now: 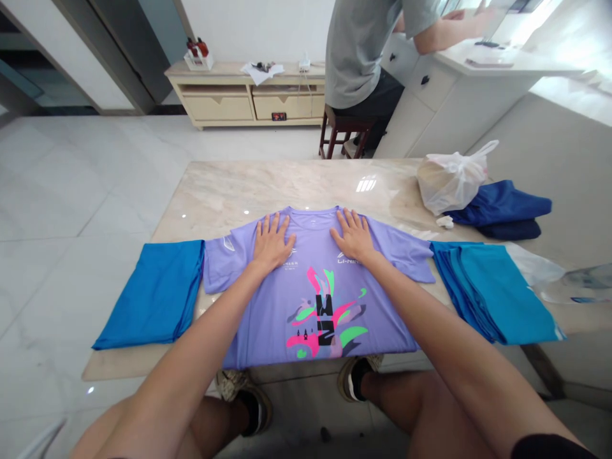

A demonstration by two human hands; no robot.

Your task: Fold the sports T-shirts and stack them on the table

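Note:
A purple T-shirt (pixel 306 255) with a pink, green and black print lies spread face up on the marble-topped table, its collar toward the far side. My left hand (pixel 273 243) rests flat on the shirt's left shoulder area, fingers spread. On the other side of the collar, my right hand (pixel 352 236) presses flat with its fingers apart. Folded blue cloth (pixel 153 290) touches the left sleeve. Beside the right sleeve lies a stack of folded blue and teal cloth (pixel 502 290).
On the table's right are a tied white plastic bag (pixel 452 178), dark blue cloth (pixel 507 207) and a clear bottle (pixel 588 280). A person (pixel 363 57) sits on a stool at a white counter (pixel 507 64). A low cabinet (pixel 220 105) stands behind.

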